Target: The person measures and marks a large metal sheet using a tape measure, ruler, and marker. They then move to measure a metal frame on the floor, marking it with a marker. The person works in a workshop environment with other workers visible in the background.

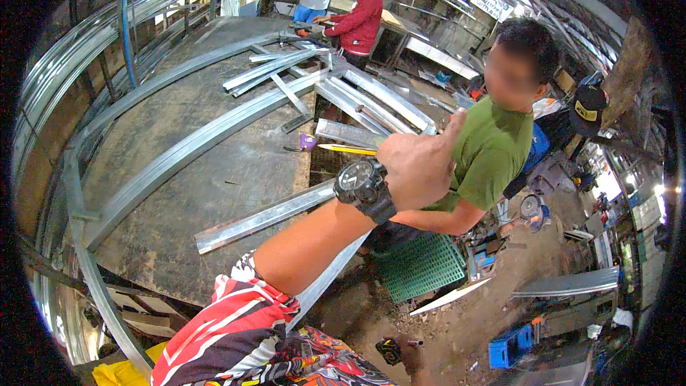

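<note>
My left hand (420, 168), with a black watch on its wrist, reaches across the middle of the view with its back toward me. One finger points up and to the right, and the others are curled. A yellow pencil (349, 149) sticks out from this hand toward the left; the rest of it is hidden. Low at the bottom edge, my right hand (416, 363) shows dim and partly, against a small black-and-yellow tool (389, 350) whose exact kind I cannot make out. A purple tape measure (307, 142) rests on the worktable's edge, beyond the pencil.
Long metal channels form a frame (207, 132) on the dark worktable (250, 179), with cut pieces (275, 71) lying on it. A person in a green shirt (493, 146) stands close on the right. A green plastic grate (421, 268) and a blue crate (510, 347) sit lower down.
</note>
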### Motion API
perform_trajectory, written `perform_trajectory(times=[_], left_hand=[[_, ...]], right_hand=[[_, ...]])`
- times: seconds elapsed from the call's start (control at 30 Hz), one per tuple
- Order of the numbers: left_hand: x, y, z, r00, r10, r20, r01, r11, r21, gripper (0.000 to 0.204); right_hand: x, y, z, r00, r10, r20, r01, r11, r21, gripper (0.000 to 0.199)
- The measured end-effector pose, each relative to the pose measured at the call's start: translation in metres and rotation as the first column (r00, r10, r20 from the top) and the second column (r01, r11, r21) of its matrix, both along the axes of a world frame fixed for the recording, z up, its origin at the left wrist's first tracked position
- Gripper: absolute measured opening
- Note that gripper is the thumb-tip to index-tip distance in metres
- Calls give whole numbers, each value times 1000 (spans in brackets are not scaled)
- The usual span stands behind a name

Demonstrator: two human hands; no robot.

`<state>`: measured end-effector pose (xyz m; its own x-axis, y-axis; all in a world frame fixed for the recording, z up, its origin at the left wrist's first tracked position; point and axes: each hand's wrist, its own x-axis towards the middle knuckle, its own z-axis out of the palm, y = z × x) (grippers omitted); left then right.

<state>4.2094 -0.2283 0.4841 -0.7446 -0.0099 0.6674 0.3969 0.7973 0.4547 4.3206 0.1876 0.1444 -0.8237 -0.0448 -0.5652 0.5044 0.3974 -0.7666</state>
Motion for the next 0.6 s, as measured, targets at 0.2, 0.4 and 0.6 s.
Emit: perform_trajectory(times=[0.2,0.4,0.6], left_hand=[[18,-4,-155,960,116,254,-131,990,42,81],[244,-122,-395,335,579,743,-823,564,-68,98],[462,-201,-387,-613,474,632,-790,-370,-488,117]], right_hand=[[0,4,-20,999,-43,-32,44,999,23,39],[14,10,-42,993,60,98,-72,989,125,38],[-13,-9,-49,968,200,154,-226,958,175,38]])
